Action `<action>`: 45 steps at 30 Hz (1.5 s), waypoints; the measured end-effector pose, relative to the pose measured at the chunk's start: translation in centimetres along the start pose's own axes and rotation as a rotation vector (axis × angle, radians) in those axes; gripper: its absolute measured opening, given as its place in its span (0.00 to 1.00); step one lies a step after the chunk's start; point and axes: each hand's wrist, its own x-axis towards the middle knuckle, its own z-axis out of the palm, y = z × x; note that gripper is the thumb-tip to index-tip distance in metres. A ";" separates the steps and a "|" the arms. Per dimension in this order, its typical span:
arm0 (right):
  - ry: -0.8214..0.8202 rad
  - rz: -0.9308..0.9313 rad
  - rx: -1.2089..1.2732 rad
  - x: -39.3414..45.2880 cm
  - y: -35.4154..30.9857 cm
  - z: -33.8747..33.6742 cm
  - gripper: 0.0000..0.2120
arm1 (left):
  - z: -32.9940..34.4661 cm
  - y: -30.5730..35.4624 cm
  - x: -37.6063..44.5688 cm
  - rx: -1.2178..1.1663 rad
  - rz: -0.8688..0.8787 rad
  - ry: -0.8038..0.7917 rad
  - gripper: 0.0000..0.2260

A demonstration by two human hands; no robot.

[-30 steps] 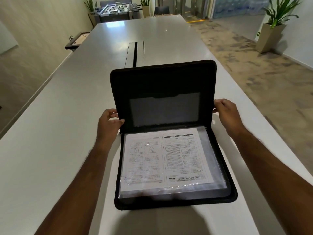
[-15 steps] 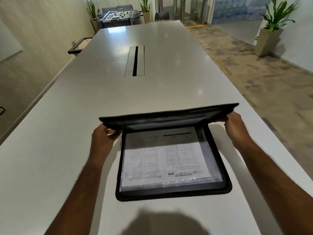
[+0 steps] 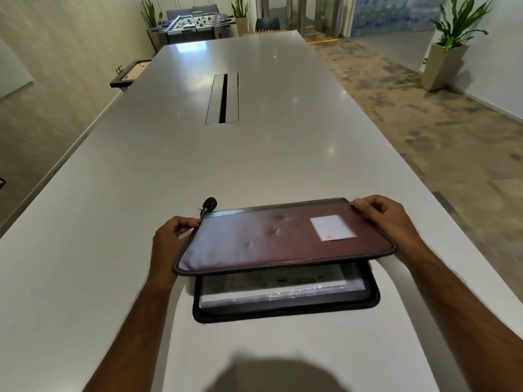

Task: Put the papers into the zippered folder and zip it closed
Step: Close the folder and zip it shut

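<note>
Now both hands pinch the dark maroon zippered folder's lid (image 3: 283,239): left hand (image 3: 172,236) at one far corner, right hand (image 3: 382,219) at the other, above the sleeved white papers (image 3: 271,287).

Papers (image 3: 271,282): the lowered cover (image 3: 283,239) is hiding all but a near strip, and the print is showing too blurred to read. White label (image 3: 332,227) on the cover: its markings are too faint to make out. Zipper pull (image 3: 209,204): appearing only as a small dark blob. Both forearms are running off the bottom edge. Surface (image 3: 85,250): its near end is lying out of frame.
</note>
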 end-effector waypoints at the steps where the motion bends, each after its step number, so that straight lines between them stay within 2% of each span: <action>1: -0.017 0.002 -0.022 -0.2 0.4 -0.2 0.14 | -0.1 -0.3 -0.4 0.017 0.001 0.003 0.14; 4: -0.058 0.016 -0.030 -0.8 1.5 -0.4 0.11 | 0.1 -0.7 -1.2 0.073 -0.001 0.015 0.11; 10: -0.102 0.040 0.007 -1.6 2.0 -0.4 0.17 | 0.1 -1.2 -2.8 0.133 -0.002 0.015 0.10; 17: -0.133 0.049 -0.029 -2.5 2.6 -0.1 0.18 | 0.7 -2.0 -3.7 0.040 -0.117 0.038 0.06; 20: -0.094 0.038 -0.180 -3.2 2.1 0.7 0.16 | 0.8 -1.6 -3.8 0.069 -0.100 0.070 0.07; 23: -0.092 -0.091 -0.423 -4.2 1.2 1.8 0.15 | 1.1 -0.7 -3.6 0.166 0.060 0.065 0.11; 26: -0.249 -0.229 -0.491 -5.8 0.1 3.7 0.19 | 2.1 0.8 -2.8 0.243 0.157 0.010 0.11; 31: -0.584 -0.396 -0.708 -8.2 0.2 7.6 0.41 | 5.7 3.3 -0.6 0.353 0.259 -0.227 0.10; 33: -0.676 -0.450 -0.753 -9.2 0.8 9.3 0.45 | 7.0 4.0 0.6 0.422 0.285 -0.296 0.12; 38: -0.688 -0.582 -0.928 -10.7 1.7 11.4 0.38 | 9.5 4.9 3.1 0.643 0.266 -0.431 0.23; 41: -0.696 -0.625 -0.984 -11.0 1.6 11.3 0.34 | 10.1 4.3 3.8 0.750 0.259 -0.465 0.22; 45: -0.702 -0.643 -1.027 -11.2 1.6 11.1 0.32 | 9.9 3.3 3.6 0.758 0.318 -0.404 0.20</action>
